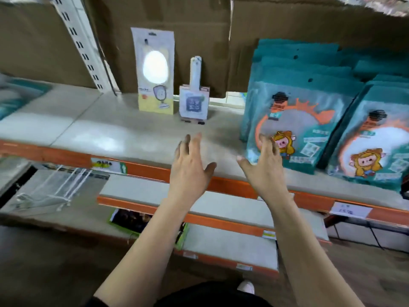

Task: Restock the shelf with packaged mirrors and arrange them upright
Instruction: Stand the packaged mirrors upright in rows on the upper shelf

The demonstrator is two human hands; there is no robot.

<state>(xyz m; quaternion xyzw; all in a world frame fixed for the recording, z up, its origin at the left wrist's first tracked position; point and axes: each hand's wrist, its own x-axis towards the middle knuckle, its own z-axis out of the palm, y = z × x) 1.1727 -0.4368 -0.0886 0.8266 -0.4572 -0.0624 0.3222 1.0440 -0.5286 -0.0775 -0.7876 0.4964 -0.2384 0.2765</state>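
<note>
Teal packaged mirrors (296, 120) with an orange ring and a cartoon girl stand upright in a row on the right of the beige shelf (115, 134). A second teal stack (371, 151) stands farther right. My right hand (264, 165) is spread open at the lower left corner of the front teal pack; contact is unclear. My left hand (190, 167) hovers open over the shelf's front edge, holding nothing. At the back stand a tall pale mirror pack (155, 72) and a small handled mirror pack (194, 100), both upright.
Brown cardboard boxes (168, 36) line the back of the shelf. A slotted white upright (81, 45) rises at the left. Narrower orange-edged shelves (199, 209) step out below, with white wire hooks (55, 191) at lower left. A white price tag (350, 210) hangs at right.
</note>
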